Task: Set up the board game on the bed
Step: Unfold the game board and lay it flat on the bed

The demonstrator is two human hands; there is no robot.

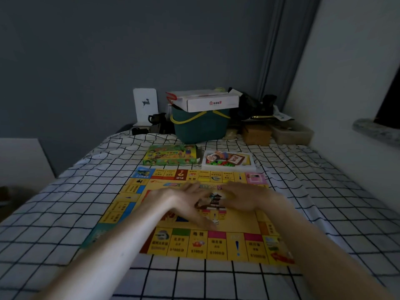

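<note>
Flat yellow game board (236, 226), thin paper or card, square, lies spread on the bed (65, 213) at frame center. Its border is ringed with printed property squares, with blue and pink corner squares at the top and a small white die (215, 221) near the middle. The bed cover is a white sheet with a black grid, slightly wrinkled.

Left hand (186, 204) is over the board center, fingers spread and pointing down-right, blurred; cannot tell if it holds anything. Right hand (242, 198) lies palm-down on the board just right of center, fingers fairly straight, gripping nothing visible. The fingertips of both hands are close together.

Above the board, upper center: green rectangular game box lid (172, 155) with glossy cartoon print, and just right of it the white box tray (228, 161) with cards and small coloured pieces inside.

Behind those, at the head of the bed: teal plastic basket (201, 128) with yellow handles and a white cardboard box (212, 101) on top. Left of it stands a white rounded card with a deer silhouette (145, 105). Dark clutter sits to the right. The wall is grey.
</note>
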